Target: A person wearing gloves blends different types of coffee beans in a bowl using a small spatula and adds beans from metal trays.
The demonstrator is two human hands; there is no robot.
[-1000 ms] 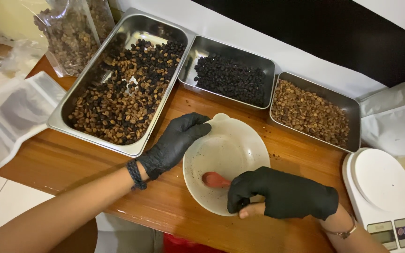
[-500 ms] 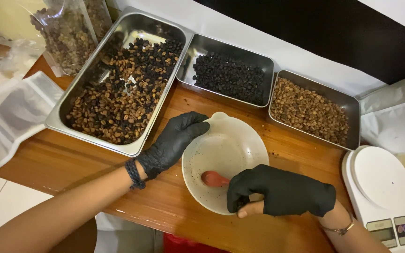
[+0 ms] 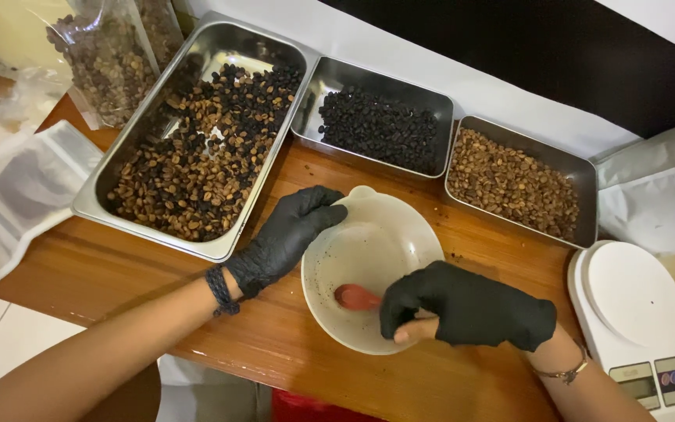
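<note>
A white bowl (image 3: pixel 369 250) sits on the wooden table (image 3: pixel 103 273) in front of me. My left hand (image 3: pixel 287 234), in a black glove, grips the bowl's left rim near its spout. My right hand (image 3: pixel 466 306), also gloved in black, holds a red spoon (image 3: pixel 355 297) whose head rests on the bottom of the bowl. The spoon's handle is hidden inside the fist. The bowl holds only a few dark specks.
Three steel trays line the back: a large one (image 3: pixel 197 148) with mixed brown and dark coffee beans, a middle one (image 3: pixel 376 125) with black beans, a right one (image 3: pixel 517 184) with light brown beans. A white kitchen scale (image 3: pixel 642 320) stands at right. Plastic bags (image 3: pixel 17 187) lie at left.
None of the objects has shifted; both hands keep the same hold on bowl and spoon, with only a slight shift of the view.
</note>
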